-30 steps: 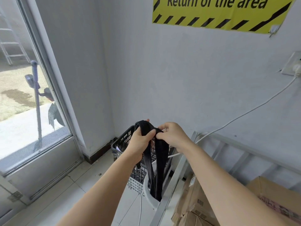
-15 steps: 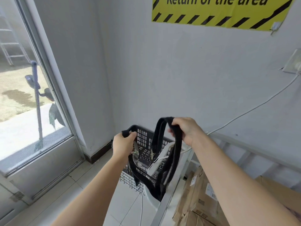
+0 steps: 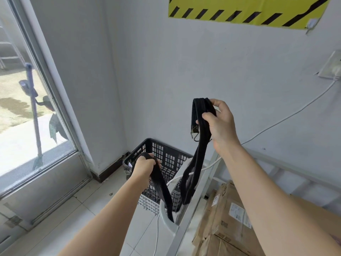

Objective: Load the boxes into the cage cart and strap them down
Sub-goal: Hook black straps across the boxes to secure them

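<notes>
A long black strap (image 3: 198, 157) hangs between my two hands. My right hand (image 3: 220, 124) is raised and grips a folded bundle of it, with a small metal hook dangling just below the fingers. Lower and to the left, my left hand (image 3: 144, 166) is closed on another length of the strap, which trails down past the cart's corner. The grey metal frame of the cage cart (image 3: 190, 215) runs across the lower right. Brown cardboard boxes (image 3: 227, 220) with white labels sit inside it.
A black plastic crate (image 3: 166, 154) stacked on a white one (image 3: 149, 204) stands in the corner beside the cart. A white cable (image 3: 287, 117) runs from a wall socket down to the cart. At left is a glass door (image 3: 24, 108); a yellow hazard sign (image 3: 245, 10) hangs above.
My hands were together on the bundled strap, then pulled apart: the right rose up and rightward, the left dropped toward the crate, and the strap opened out between them.
</notes>
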A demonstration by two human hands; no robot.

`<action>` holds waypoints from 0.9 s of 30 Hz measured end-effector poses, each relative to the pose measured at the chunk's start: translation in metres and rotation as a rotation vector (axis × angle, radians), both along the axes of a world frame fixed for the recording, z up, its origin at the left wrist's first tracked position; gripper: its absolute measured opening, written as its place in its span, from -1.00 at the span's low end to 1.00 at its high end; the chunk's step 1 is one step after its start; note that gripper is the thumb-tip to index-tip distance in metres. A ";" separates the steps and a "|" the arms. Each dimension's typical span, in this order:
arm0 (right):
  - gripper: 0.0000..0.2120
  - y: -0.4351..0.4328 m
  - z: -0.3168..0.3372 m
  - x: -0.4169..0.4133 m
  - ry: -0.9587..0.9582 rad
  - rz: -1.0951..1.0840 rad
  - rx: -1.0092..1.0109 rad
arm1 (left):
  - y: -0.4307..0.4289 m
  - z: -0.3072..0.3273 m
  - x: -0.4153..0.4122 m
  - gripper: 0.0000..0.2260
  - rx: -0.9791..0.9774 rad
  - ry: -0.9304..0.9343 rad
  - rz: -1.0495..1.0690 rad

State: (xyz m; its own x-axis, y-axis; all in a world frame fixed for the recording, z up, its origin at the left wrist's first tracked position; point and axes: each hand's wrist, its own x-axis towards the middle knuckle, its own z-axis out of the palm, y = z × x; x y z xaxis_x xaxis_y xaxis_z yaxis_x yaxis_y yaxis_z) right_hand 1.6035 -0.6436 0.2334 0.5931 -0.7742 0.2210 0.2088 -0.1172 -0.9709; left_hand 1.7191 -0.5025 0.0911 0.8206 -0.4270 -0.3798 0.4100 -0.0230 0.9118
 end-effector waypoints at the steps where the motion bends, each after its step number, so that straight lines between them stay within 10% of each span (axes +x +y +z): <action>1: -0.67 -0.001 0.001 -0.002 -0.002 -0.003 -0.006 | -0.003 -0.008 -0.001 -0.77 0.041 -0.015 -0.026; 14: -0.66 -0.014 -0.030 -0.017 0.079 0.048 -0.043 | -0.003 -0.115 -0.013 -0.71 0.476 0.085 -0.156; 27: -0.66 -0.016 -0.054 -0.018 0.147 0.073 0.026 | -0.006 -0.122 -0.025 -0.62 0.847 -0.503 -0.625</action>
